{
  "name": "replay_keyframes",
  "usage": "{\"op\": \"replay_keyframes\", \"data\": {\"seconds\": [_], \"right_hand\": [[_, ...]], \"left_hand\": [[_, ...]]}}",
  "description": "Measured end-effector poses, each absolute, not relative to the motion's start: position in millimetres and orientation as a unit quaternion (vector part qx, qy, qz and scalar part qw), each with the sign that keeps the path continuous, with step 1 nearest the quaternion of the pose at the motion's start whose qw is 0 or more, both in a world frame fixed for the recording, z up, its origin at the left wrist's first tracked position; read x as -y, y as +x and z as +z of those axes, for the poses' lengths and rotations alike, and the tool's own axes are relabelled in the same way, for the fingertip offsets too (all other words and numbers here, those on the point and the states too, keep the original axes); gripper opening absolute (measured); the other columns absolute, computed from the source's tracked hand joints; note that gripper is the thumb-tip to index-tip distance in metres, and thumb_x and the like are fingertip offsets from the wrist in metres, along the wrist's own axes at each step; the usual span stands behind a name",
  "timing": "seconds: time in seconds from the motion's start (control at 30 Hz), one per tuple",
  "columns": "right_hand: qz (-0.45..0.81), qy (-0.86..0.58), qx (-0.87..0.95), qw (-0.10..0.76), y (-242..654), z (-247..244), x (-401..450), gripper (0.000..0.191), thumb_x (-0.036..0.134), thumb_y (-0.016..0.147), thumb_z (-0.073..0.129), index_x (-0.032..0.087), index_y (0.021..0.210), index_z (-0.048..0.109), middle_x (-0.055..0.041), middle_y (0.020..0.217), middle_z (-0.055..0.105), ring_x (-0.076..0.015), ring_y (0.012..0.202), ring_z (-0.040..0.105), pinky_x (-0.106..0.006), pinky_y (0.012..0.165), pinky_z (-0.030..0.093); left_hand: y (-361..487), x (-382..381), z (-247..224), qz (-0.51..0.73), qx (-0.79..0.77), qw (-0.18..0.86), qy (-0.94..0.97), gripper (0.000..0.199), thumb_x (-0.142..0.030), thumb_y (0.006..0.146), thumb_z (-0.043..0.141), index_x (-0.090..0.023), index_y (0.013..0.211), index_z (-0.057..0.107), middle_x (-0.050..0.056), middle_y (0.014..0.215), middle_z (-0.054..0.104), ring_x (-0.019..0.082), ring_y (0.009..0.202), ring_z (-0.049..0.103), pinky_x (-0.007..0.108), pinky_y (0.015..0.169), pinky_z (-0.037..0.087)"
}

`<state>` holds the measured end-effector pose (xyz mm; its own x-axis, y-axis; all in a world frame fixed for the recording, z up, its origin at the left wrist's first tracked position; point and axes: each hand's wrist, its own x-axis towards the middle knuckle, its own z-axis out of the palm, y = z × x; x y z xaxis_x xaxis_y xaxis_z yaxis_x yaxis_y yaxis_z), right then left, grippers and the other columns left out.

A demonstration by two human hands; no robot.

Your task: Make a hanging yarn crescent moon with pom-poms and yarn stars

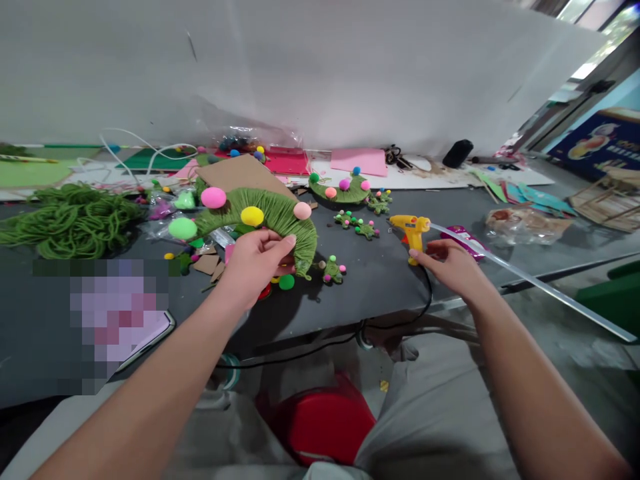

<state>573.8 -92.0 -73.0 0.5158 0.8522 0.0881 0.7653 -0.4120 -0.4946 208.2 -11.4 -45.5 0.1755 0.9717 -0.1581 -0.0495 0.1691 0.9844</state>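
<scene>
A crescent wrapped in green yarn (270,208), with pink, yellow and light green pompoms along it, is pinched near its right end by my left hand (263,257), thumb on top. It is raised over the table. At the right, the yellow glue gun (412,230) has a long clear glue stick (540,280) extending from its back. My right hand (447,263) is beside the gun's handle, the thumb tip at the handle's lower end and the fingers loosely curled, apart from the thumb. A second green crescent (345,193) with pompoms lies farther back.
Green yarn (75,220) is heaped at the left, behind a phone (145,333). Small pompom-decorated green pieces (333,270) lie mid-table. Cardboard (240,175) and pink paper (359,161) are behind. The gun's black cable (429,293) hangs over the front edge. Plastic packaging (525,225) sits right.
</scene>
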Motion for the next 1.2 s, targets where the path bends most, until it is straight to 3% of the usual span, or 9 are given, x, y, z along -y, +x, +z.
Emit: {"op": "replay_keyframes", "data": {"seconds": [0.13, 0.23, 0.3, 0.43, 0.5, 0.77, 0.93, 1.07, 1.2], "right_hand": [[0.143, -0.821, 0.524, 0.177, 562.3, -49.6, 112.3, 0.051, 0.067, 0.079, 0.064, 0.017, 0.081, 0.066, -0.0099, 0.08, 0.07, -0.0231, 0.072, 0.06, -0.037, 0.067, 0.043], [0.339, -0.665, 0.649, 0.146, 520.6, -33.8, 120.6, 0.043, 0.061, 0.087, 0.061, 0.018, 0.085, 0.069, -0.0045, 0.077, 0.068, -0.019, 0.072, 0.06, -0.031, 0.066, 0.045], [0.389, -0.583, 0.701, 0.136, 477.5, -32.1, 120.0, 0.038, 0.056, 0.091, 0.059, 0.02, 0.095, 0.071, -0.0033, 0.083, 0.07, -0.017, 0.074, 0.062, -0.028, 0.069, 0.047], [0.233, -0.557, 0.78, 0.161, 392.1, -47.5, 110.0, 0.039, 0.047, 0.096, 0.056, 0.02, 0.122, 0.066, -0.0074, 0.099, 0.074, -0.0211, 0.087, 0.069, -0.03, 0.075, 0.048], [0.168, -0.609, 0.768, 0.103, 365.7, -56.9, 104.1, 0.047, 0.053, 0.099, 0.049, 0.019, 0.127, 0.063, -0.0085, 0.084, 0.075, -0.0246, 0.076, 0.071, -0.031, 0.066, 0.047], [0.043, -0.655, 0.753, 0.055, 337.6, -70.5, 80.2, 0.048, 0.062, 0.097, 0.045, 0.02, 0.106, 0.066, -0.0098, 0.077, 0.075, -0.0286, 0.069, 0.073, -0.032, 0.058, 0.047], [0.054, -0.629, 0.77, 0.092, 335.6, -75.1, 75.6, 0.039, 0.052, 0.098, 0.05, 0.019, 0.102, 0.069, -0.009, 0.076, 0.074, -0.025, 0.067, 0.07, -0.03, 0.059, 0.044], [0.264, -0.524, 0.779, 0.223, 348.8, -71.6, 83.9, 0.035, 0.045, 0.089, 0.067, 0.018, 0.11, 0.071, -0.0014, 0.068, 0.068, -0.014, 0.06, 0.06, -0.026, 0.062, 0.045], [0.602, -0.377, 0.622, 0.33, 369.1, -63.4, 90.9, 0.042, 0.041, 0.085, 0.075, 0.018, 0.119, 0.069, -0.0025, 0.087, 0.069, -0.0118, 0.071, 0.063, -0.024, 0.066, 0.053]], "left_hand": [[206.8, 9.6, -44.5, 0.431, -0.469, 0.594, 0.49, 0.039, -0.045, 0.065, 0.086, -0.017, 0.073, 0.061, -0.004, 0.06, 0.055, 0.011, 0.055, 0.055, 0.023, 0.051, 0.054], [206.6, 8.4, -43.2, 0.43, -0.471, 0.589, 0.497, 0.039, -0.045, 0.065, 0.086, -0.016, 0.076, 0.061, -0.003, 0.062, 0.058, 0.012, 0.057, 0.058, 0.024, 0.055, 0.056], [207.4, 7.2, -43.7, 0.434, -0.476, 0.581, 0.498, 0.039, -0.044, 0.067, 0.085, -0.016, 0.078, 0.062, -0.002, 0.065, 0.061, 0.014, 0.061, 0.062, 0.028, 0.062, 0.059], [210.5, 4.5, -47.9, 0.445, -0.47, 0.577, 0.498, 0.036, -0.043, 0.069, 0.082, -0.015, 0.081, 0.062, -0.001, 0.069, 0.065, 0.015, 0.064, 0.066, 0.031, 0.07, 0.061], [211.5, 3.3, -50.1, 0.446, -0.467, 0.579, 0.498, 0.035, -0.042, 0.071, 0.081, -0.015, 0.081, 0.062, -0.001, 0.069, 0.066, 0.015, 0.062, 0.066, 0.031, 0.069, 0.061], [211.5, -0.7, -50.8, 0.46, -0.458, 0.581, 0.49, 0.027, -0.037, 0.074, 0.077, -0.015, 0.081, 0.063, 0.001, 0.071, 0.069, 0.015, 0.063, 0.067, 0.029, 0.066, 0.059], [209.3, 0.9, -46.4, 0.46, -0.469, 0.576, 0.486, 0.025, -0.035, 0.074, 0.076, -0.015, 0.078, 0.062, 0.0, 0.068, 0.067, 0.015, 0.061, 0.066, 0.031, 0.067, 0.06], [206.3, 1.6, -43.8, 0.469, -0.468, 0.571, 0.484, 0.026, -0.036, 0.073, 0.077, -0.015, 0.077, 0.062, 0.0, 0.066, 0.066, 0.015, 0.061, 0.065, 0.03, 0.064, 0.059], [206.5, 1.5, -43.6, 0.471, -0.469, 0.571, 0.482, 0.028, -0.037, 0.072, 0.079, -0.014, 0.075, 0.062, -0.001, 0.062, 0.063, 0.014, 0.059, 0.062, 0.028, 0.06, 0.058]]}}
